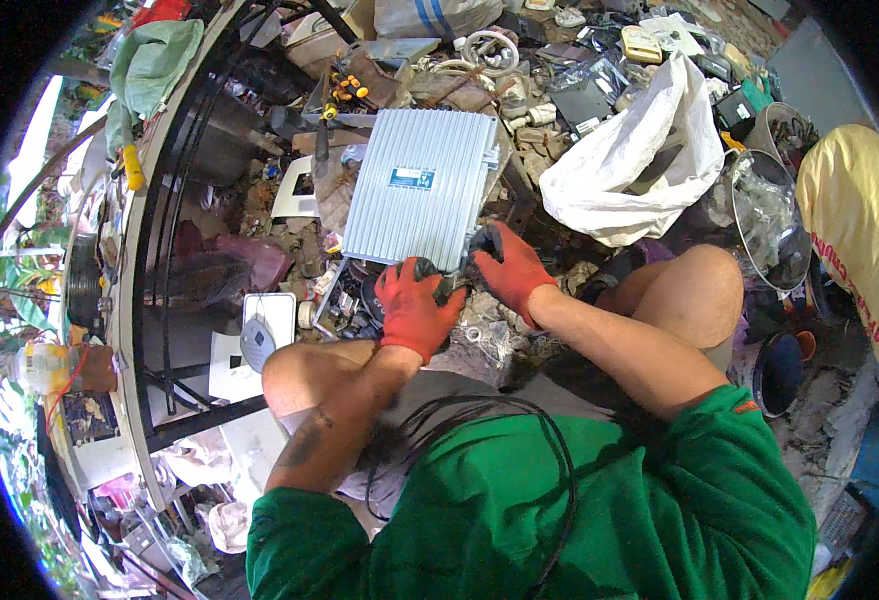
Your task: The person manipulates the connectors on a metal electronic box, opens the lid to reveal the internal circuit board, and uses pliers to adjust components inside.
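A grey ribbed metal housing [425,200] with a small blue-and-white label lies in front of me, slightly tilted. My left hand [418,308], in a red glove with dark fingertips, is closed at its near edge, the fingers curled down. At the housing's near right corner is my right hand [510,265], gloved alike, thumb and fingers bent together. Whatever small part either hand pinches is hidden by the gloves. Below the hands lies a tangle of clear plastic scrap [485,335].
A white sack [640,160] lies open at right, beside metal bins with scrap [768,215]. Black metal framing [165,230] stands at left. Yellow-handled tools [345,92] sit beyond the housing. Electronic scrap [590,90] covers the far ground. A black cable [560,450] hangs over my green shirt.
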Motion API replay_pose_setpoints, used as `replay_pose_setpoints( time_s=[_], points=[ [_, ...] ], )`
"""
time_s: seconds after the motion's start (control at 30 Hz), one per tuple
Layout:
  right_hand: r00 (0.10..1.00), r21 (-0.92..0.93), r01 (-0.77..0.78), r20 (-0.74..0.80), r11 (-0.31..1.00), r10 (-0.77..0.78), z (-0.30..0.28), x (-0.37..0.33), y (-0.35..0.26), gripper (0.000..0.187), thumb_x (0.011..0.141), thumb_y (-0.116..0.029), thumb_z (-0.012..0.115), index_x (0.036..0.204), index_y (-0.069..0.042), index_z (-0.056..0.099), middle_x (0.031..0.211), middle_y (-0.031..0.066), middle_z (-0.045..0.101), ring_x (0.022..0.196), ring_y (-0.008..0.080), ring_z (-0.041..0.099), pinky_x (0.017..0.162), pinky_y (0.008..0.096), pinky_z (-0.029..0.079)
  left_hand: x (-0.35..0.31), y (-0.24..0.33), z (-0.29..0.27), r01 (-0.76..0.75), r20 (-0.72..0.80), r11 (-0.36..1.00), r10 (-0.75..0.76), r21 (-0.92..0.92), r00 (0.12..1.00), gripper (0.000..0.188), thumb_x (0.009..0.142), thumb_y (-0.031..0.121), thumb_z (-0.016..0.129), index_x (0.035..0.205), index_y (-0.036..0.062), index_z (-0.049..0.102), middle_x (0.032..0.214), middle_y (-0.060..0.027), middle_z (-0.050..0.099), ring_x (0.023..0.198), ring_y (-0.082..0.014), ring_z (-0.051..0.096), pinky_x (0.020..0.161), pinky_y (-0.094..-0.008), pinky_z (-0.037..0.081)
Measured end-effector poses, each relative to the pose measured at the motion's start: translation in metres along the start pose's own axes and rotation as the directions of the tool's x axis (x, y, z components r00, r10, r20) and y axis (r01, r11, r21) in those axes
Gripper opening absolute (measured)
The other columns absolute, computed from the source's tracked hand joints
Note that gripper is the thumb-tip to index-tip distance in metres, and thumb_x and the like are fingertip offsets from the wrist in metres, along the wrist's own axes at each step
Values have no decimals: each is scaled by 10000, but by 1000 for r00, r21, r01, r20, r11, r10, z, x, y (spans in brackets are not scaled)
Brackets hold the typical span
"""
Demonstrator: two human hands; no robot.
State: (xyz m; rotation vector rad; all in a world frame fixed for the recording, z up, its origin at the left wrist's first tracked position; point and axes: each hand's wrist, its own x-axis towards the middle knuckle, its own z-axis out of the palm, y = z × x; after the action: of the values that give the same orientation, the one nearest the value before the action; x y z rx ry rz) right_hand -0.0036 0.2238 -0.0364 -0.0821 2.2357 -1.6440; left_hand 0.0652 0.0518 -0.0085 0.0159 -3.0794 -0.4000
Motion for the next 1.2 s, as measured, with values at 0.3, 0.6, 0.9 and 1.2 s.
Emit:
replay_pose_setpoints(
  time_s=[0.3, 0.6, 0.9, 1.2],
  points=[
    [823, 460, -451, 546, 765, 156, 6, -9, 21, 426, 894, -364, 683, 1144, -24, 629, 1014, 82, 694, 866, 149, 648, 758, 326, 528, 10, -3, -6, 44, 228, 987, -8, -156, 974, 407, 813, 348, 704, 1061, 27, 737, 1380, -239, 480, 1299, -424, 418, 1112, -493, 302],
    [933, -349, 155, 359, 924, -21, -13, -9, -9, 226, 897, -208, 642, 1095, -100, 651, 958, 144, 710, 897, 291, 684, 798, 403, 532, 25, -16, -17, -236, 130, 964, 252, -126, 959, 537, 774, 285, 736, 1272, 137, 600, 1295, -177, 523, 1230, -399, 468, 1081, -506, 328],
    [863, -586, 504, 378, 635, -336, -15, -8, -12, 204, 852, -181, 614, 1038, -102, 638, 1008, 162, 650, 926, 383, 657, 828, 483, 530, 36, -23, -13, -362, 106, 932, 363, -30, 926, 509, 743, 288, 766, 1229, 192, 650, 1270, -157, 549, 1219, -380, 483, 1084, -543, 307],
    [912, -298, 249, 393, 921, -120, -53, -4, -53, 331, 847, -232, 647, 1129, -57, 645, 1041, 186, 690, 982, 335, 650, 871, 421, 512, 39, -24, -15, -432, 142, 902, 425, 17, 894, 353, 747, 242, 760, 1092, 186, 716, 1273, -154, 541, 1197, -377, 496, 1094, -546, 314]
  ],
)
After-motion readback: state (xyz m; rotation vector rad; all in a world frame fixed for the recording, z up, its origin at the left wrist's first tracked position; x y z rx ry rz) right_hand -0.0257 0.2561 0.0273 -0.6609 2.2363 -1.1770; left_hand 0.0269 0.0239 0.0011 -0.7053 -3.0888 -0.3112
